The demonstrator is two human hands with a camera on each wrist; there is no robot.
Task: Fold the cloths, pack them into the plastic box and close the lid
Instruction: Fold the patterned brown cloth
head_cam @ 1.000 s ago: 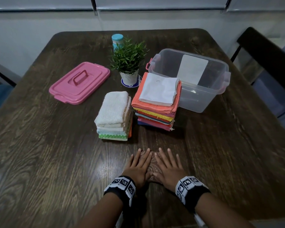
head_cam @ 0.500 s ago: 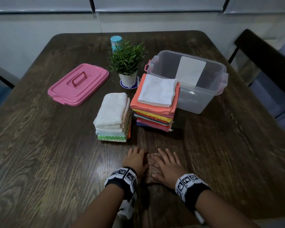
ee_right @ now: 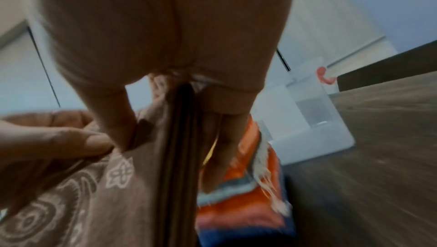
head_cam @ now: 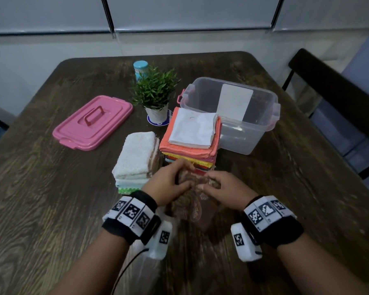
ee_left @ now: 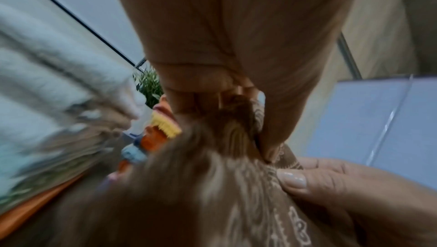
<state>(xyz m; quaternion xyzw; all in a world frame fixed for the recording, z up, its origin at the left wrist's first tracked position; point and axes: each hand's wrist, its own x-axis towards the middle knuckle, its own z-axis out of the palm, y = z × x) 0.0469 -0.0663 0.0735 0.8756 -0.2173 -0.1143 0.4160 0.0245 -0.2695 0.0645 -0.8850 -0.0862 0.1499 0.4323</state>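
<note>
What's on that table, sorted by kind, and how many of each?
Stacks of folded cloths: 2 (white-topped stack, orange-and-white stack)
Cloths in hand: 1 (brown patterned cloth)
Clear plastic boxes: 1
Pink lids: 1
Potted plants: 1
Blue-capped bottles: 1
Total: 7

A brown patterned cloth (head_cam: 192, 201) hangs folded, pinched at its top edge above the table. Two folded stacks, one pale (head_cam: 136, 158) and one colourful (head_cam: 190, 143), sit just beyond it, by the open clear box (head_cam: 241, 137). The pink lid (head_cam: 94, 122) lies flat at far left.
</note>
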